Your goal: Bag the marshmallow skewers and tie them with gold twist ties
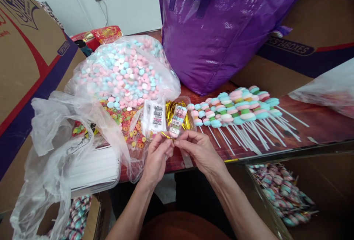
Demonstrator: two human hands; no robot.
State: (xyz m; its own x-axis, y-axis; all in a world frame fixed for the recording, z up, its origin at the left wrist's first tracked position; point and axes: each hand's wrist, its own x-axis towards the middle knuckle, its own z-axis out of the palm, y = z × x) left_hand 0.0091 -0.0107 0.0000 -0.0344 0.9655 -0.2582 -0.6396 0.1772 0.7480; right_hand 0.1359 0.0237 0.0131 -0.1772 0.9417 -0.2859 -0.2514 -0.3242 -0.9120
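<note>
A marshmallow lollipop in a clear printed wrapper [177,120] stands upright between my two hands, its candy end pointing away from me. A gold twist tie [166,135] sticks out at the wrapper's gathered neck. My left hand [155,157] is closed, with thumb and forefinger pinching the tie. My right hand [201,152] is closed too, its fingertips pressed together at the neck, close against the left ones. Fingers hide the stick. Just beyond lie a stack of printed wrappers [155,118] and a clear tray with gold twist ties [188,120].
Unwrapped marshmallow lollipops [240,107] lie in rows at right. Bags of marshmallows [124,72] and gummy rings [129,122] sit at left, near a tub of white sticks [92,168]. Behind stands a purple bag [215,37]. A box of wrapped lollipops [284,192] is below right.
</note>
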